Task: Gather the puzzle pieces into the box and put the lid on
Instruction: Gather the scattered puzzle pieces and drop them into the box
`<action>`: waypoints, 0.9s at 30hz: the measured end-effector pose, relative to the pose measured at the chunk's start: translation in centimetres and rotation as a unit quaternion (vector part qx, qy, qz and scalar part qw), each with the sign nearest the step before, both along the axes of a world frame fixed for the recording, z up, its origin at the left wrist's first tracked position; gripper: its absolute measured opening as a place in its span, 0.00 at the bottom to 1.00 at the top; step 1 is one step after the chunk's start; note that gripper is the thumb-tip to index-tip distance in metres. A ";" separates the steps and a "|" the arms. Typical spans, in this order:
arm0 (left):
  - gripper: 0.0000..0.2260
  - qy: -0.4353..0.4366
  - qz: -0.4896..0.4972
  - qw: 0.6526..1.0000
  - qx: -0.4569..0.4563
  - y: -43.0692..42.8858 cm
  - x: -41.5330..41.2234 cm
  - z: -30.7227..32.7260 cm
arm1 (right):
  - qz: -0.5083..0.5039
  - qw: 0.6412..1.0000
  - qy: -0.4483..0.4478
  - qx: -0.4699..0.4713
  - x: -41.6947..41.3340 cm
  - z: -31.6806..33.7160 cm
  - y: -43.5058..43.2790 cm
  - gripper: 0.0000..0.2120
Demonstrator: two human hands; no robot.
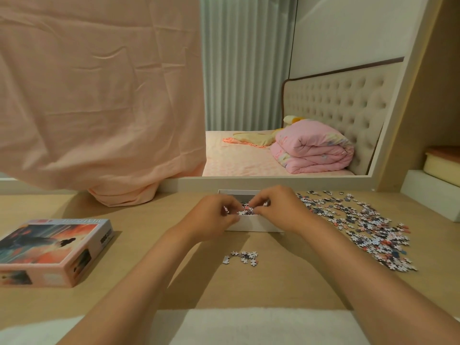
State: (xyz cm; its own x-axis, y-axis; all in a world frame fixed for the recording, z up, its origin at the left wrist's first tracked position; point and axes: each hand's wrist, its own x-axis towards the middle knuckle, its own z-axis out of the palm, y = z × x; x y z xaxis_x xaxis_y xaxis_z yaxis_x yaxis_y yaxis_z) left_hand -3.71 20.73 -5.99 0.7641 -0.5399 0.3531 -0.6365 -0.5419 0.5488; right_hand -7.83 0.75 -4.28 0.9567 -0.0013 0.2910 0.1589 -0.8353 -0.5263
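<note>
1. Hands meet over the open white box [251, 224]: the left hand [215, 215] and the right hand [280, 210] hang side by side above it, fingertips nearly touching at the middle.
2. Both have their fingers curled inward, pinching a clump of pieces [245, 211] held between them just above the box's opening.
3. The box stands on the wooden desk [149, 245] directly under the hands, near the desk's far edge. Its near wall shows below the knuckles and its far rim behind them.
4. A small cluster [242, 257] of pieces lies on the desk just in front of the box, between the two forearms and apart from both hands.
5. A wide spread of loose pieces [361, 225] covers the desk to the right of the right hand, its nearest edge close beside that wrist.
6. The lid [54, 250], printed with an orange-and-teal picture, lies flat well to the left of the left hand.
7. A pink cloth [99, 95] hangs behind the desk at left, beside a mirror [273, 108].
</note>
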 end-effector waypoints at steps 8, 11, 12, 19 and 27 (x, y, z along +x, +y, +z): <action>0.14 0.042 -0.044 0.976 0.211 1.8 -2.6 -2.0 | 0.103 0.969 0.202 -0.099 -4.3 -1.6 1.4 0.21; 0.10 0.054 -0.043 0.983 0.170 1.7 -2.8 -2.4 | 0.103 0.973 0.192 -0.081 -4.4 -2.7 1.6 0.20; 0.09 0.051 -0.044 0.984 0.162 1.5 -2.8 -2.5 | 0.101 0.976 0.181 -0.074 -4.2 -3.0 1.7 0.19; 0.04 0.058 -0.041 0.988 0.135 0.9 -2.9 -3.1 | 0.104 0.983 0.139 -0.057 -3.9 -3.6 2.3 0.08; 0.04 0.070 -0.045 0.990 0.113 0.6 -3.0 -3.2 | 0.100 0.985 0.130 -0.058 -3.6 -3.7 2.4 0.04</action>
